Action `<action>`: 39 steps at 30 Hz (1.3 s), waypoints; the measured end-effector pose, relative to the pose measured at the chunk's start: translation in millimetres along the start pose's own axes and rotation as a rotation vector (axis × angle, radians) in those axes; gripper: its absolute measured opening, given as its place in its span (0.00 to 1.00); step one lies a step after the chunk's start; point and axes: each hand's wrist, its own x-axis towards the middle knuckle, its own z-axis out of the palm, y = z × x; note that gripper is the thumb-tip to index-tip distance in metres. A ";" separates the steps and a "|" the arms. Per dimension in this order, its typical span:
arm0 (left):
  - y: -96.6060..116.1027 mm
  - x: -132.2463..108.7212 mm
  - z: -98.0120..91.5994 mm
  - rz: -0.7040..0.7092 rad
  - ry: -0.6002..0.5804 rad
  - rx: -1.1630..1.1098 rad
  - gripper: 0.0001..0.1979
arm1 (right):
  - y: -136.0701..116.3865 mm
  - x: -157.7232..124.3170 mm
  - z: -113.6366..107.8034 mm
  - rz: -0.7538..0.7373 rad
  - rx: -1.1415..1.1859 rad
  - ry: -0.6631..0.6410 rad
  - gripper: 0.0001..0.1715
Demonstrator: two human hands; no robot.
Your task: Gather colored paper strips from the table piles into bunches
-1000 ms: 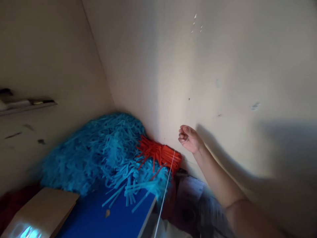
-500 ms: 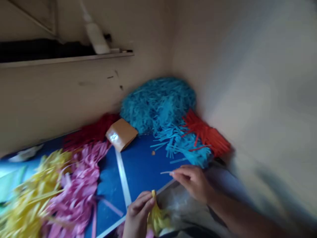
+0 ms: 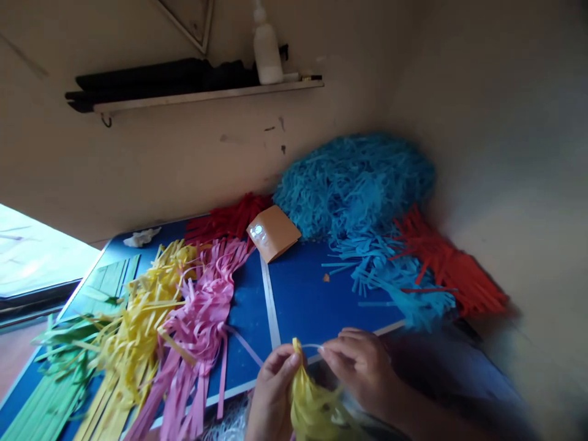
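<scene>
Near the front edge of the blue table (image 3: 303, 294), my left hand (image 3: 274, 386) pinches a yellow fringed tassel (image 3: 309, 398) by its narrow looped top. The yellow strips hang down below the fingers. My right hand (image 3: 361, 367) is closed, with thumb and finger pinching a thin white strip (image 3: 312, 346). The strip's free end reaches the top of the yellow tassel; whether it passes through the loop I cannot tell. Some of the right hand's fingers are hidden from view.
Pink strips (image 3: 202, 324), yellow strips (image 3: 147, 312) and green strips (image 3: 50, 392) lie at left. A brown folded box (image 3: 278, 233) and dark red strips (image 3: 229, 217) are at the back. A big blue fringe heap (image 3: 358, 184) and red fringe (image 3: 452, 266) fill the right corner. A shelf (image 3: 206, 95) holds a white bottle (image 3: 267, 52).
My right hand has brought the white strip down to the yellow tassel's top. The hands are closer together. The view has swung left, showing the green strips.
</scene>
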 end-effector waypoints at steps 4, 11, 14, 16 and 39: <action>-0.9 1.8 3.2 0.013 -0.025 0.005 0.20 | -4.4 4.1 -1.4 -0.041 -0.021 -0.026 0.17; -4.0 0.3 9.5 0.069 0.031 0.068 0.22 | -2.8 -1.1 -3.8 -0.164 -0.068 -0.067 0.15; -5.5 -0.6 8.2 0.052 0.042 0.080 0.23 | -0.5 -5.1 -5.0 -0.162 -0.073 -0.027 0.14; -6.1 -0.6 6.6 0.052 0.039 0.092 0.23 | 0.9 -5.9 -6.1 -0.133 -0.093 0.025 0.14; -23.8 1.6 -5.6 0.763 0.201 0.912 0.07 | 3.1 -0.4 8.1 0.218 0.113 -0.381 0.06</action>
